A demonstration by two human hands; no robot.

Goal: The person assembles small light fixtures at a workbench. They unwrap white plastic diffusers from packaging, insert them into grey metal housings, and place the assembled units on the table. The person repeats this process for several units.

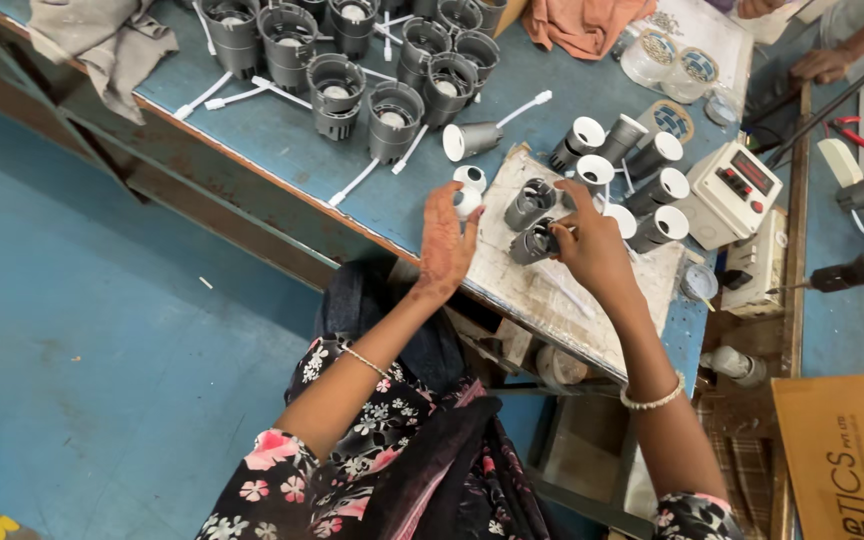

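A small white round cap [466, 201] is being pinched at the fingertips of the left hand [447, 240], whose palm is being turned upward with the fingers curled loosely around the piece; a second white cap [470, 176] is lying just beyond those fingertips on the blue table [282, 140]. A dark grey cylindrical housing [534, 241] is being gripped by the right hand [590, 245], thumb and fingers closed against its side, so that the housing is sitting just to the inner side of that grip, between the two hands, on the worn white board [552, 290]. Another grey housing [529, 204] is standing just beyond the held one. Further beyond the right hand, grey tubes with white ends [652, 190] are being kept in a cluster, and well beyond the left hand a group of finned grey housings [352, 60] is standing
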